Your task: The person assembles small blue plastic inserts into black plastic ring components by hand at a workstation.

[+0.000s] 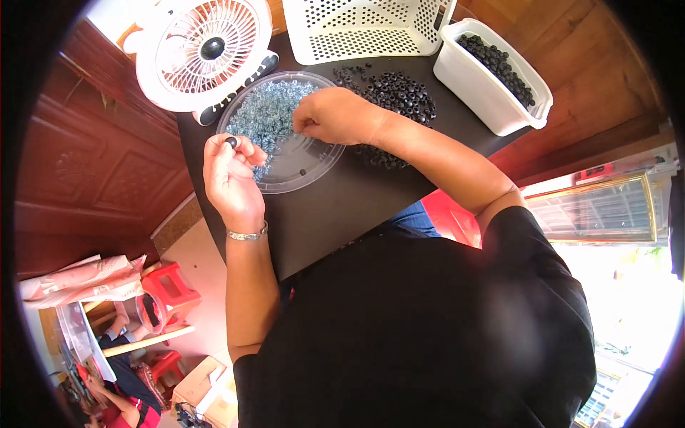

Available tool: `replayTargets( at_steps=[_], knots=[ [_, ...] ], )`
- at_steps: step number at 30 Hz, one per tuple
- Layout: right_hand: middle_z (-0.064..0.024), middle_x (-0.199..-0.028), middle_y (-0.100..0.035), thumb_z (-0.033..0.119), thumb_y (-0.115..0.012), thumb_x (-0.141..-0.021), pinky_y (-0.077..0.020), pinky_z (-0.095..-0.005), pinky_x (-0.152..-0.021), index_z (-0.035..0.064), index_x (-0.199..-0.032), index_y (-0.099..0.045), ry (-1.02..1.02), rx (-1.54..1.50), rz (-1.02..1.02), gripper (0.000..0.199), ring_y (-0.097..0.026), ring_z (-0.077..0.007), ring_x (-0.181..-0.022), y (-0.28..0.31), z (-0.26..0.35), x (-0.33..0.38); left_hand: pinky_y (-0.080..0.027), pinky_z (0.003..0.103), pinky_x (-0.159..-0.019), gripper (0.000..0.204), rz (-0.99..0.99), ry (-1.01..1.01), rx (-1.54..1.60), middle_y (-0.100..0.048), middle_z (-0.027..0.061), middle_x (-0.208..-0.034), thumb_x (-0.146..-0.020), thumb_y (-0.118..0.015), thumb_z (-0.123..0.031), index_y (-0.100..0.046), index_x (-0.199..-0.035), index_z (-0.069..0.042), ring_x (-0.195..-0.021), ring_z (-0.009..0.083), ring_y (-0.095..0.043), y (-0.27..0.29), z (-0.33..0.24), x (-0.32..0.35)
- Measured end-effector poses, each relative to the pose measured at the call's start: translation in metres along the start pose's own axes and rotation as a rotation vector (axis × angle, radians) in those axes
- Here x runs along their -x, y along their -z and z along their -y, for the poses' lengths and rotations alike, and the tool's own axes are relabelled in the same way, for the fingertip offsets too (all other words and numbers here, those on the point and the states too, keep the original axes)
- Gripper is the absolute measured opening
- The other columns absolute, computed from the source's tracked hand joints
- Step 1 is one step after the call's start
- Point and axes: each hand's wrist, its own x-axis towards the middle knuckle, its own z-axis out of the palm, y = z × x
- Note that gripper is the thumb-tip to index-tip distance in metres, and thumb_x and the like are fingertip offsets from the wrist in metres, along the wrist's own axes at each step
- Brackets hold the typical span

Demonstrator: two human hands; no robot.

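My left hand (pixel 232 178), palm up, pinches a small round black cap-like piece (pixel 230 142) at its fingertips. It is at the near left rim of a shallow, clear round tray (pixel 314 171). Small clear bluish pieces (pixel 267 110) are heaped across the tray's left and far part. Over the tray's right side, my right hand (pixel 332 116) has its fingers pinched together at the edge of that heap; whatever they hold is hidden. One tiny dark piece (pixel 302 172) lies in the near part of the tray.
Loose black pieces (pixel 403 96) are spread on the dark table (pixel 321 228) beyond my right forearm. A white bin (pixel 474 89) of black pieces stands far right, a perforated white basket (pixel 364 43) at the back, and a white fan (pixel 207 53) far left. Another person (pixel 121 399) sits lower left.
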Motion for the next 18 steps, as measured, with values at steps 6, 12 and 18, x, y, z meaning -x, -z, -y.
replayTargets(
  at_steps=[6,12,18],
  knots=[
    [-0.0087,-0.08,-0.061,0.013,-0.064,-0.075,-0.0488,-0.0418,-0.071,0.009,-0.081,-0.066,0.115,0.269,0.059,0.007,-0.061,-0.029,-0.082,-0.018,0.0,-0.017,-0.042,0.03,-0.062,0.014,-0.074,0.047,-0.042,-0.055,0.008,-0.075,-0.09,-0.044,-0.015,-0.051,-0.09,-0.003,-0.065,0.0192,-0.054,-0.006,0.002,0.0],
    [-0.0114,-0.081,-0.063,0.014,-0.064,-0.074,-0.0495,-0.0421,-0.071,0.0063,-0.078,-0.065,0.098,0.415,0.145,0.009,-0.062,-0.0315,-0.08,-0.018,0.006,-0.025,-0.042,0.029,-0.062,0.014,-0.065,0.042,-0.053,-0.055,0.0077,-0.075,-0.091,-0.045,-0.015,-0.051,-0.091,-0.003,-0.064,0.0183,-0.055,-0.009,0.002,0.001],
    [-0.0052,-0.078,-0.062,0.02,-0.063,-0.083,-0.0482,-0.0308,-0.066,0.0022,-0.084,-0.063,-0.122,-0.401,0.017,0.018,-0.06,-0.0199,-0.072,0.001,-0.011,-0.02,-0.042,0.029,-0.064,0.017,0.037,0.122,-0.092,-0.056,0.0061,-0.08,-0.093,-0.047,-0.02,-0.053,-0.096,-0.004,-0.069,0.0172,-0.054,-0.004,0.008,0.001]
  ],
)
